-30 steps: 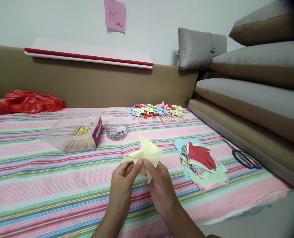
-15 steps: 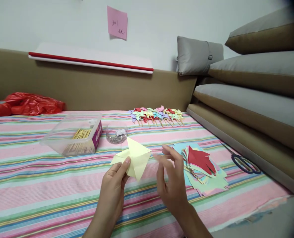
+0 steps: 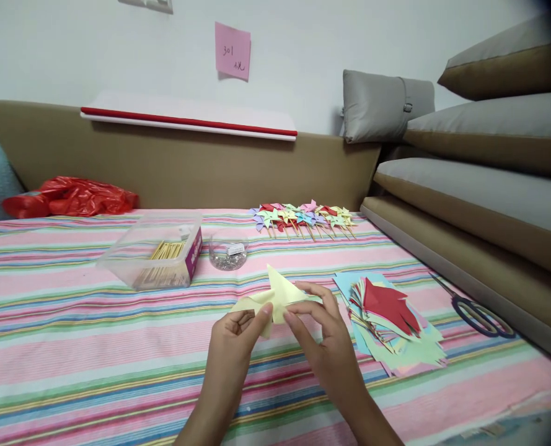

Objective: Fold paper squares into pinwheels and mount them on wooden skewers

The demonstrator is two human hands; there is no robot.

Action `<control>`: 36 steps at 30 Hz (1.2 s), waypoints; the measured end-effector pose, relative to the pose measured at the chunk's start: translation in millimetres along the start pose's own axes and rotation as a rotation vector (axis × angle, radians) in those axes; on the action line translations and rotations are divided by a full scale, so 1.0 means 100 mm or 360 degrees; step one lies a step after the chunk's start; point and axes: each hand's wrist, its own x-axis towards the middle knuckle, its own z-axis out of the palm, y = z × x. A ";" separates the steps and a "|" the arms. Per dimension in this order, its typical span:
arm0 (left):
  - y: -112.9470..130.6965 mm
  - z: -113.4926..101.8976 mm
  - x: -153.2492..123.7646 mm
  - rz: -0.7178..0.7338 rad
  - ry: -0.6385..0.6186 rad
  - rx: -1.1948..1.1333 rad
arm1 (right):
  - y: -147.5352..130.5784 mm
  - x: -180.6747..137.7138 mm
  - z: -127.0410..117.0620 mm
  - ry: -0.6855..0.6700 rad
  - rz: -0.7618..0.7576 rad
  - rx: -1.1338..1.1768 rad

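Note:
A pale yellow paper piece (image 3: 277,294), partly folded, is held above the striped cloth between both hands. My left hand (image 3: 237,341) pinches its near left edge with thumb and forefinger. My right hand (image 3: 324,334) pinches its right flap, fingers curled round the paper. Just right of my right hand lies a fanned stack of cut coloured papers (image 3: 391,319) with a red one on top. A row of finished paper pinwheels (image 3: 303,218) on sticks lies farther back.
A clear plastic box of wooden sticks (image 3: 157,257) and a small clear dish of pins (image 3: 227,251) stand at the left back. Scissors (image 3: 477,310) lie by the right edge. A red plastic bag (image 3: 70,197) rests far left. Cushions (image 3: 480,179) are stacked on the right.
My right hand, which had let go and hovered open half a second ago, has come back and closed on the yellow paper. The paper now lies flatter between both hands.

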 end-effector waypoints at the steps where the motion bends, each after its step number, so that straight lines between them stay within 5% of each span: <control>1: 0.01 0.00 0.00 0.0002 -0.0025 0.0025 | 0.00 0.01 0.00 0.0018 0.0057 0.0051; 11: -0.05 -0.02 0.00 0.0028 -0.0093 0.0066 | -0.02 0.02 0.03 0.0052 0.0288 0.0230; 25: -0.07 -0.04 0.01 -0.0023 -0.0065 -0.0060 | -0.08 0.03 -0.01 -0.0093 0.0298 0.0342; 36: -0.08 -0.02 -0.01 -0.0063 -0.0115 -0.0027 | -0.04 0.05 0.10 0.0122 0.0311 0.0355</control>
